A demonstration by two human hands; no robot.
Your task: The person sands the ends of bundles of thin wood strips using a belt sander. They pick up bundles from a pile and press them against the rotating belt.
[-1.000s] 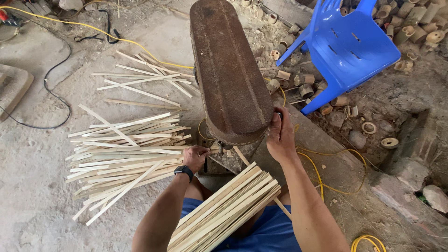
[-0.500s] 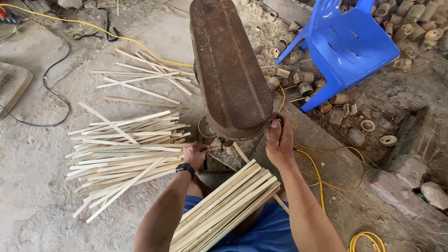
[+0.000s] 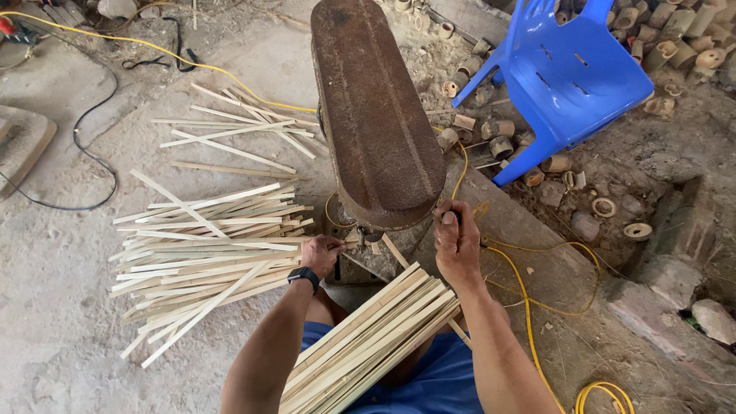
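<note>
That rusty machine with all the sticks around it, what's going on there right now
A person sits at a rusty metal machine on a dusty floor. The left hand pinches a thin pale wooden strip at the machine's lower end, and the right hand grips a dark part at its edge. A bundle of similar strips lies across the lap, and a bigger loose pile lies on the ground to the left. A blue plastic chair and a yellow cable are nearby.
</note>
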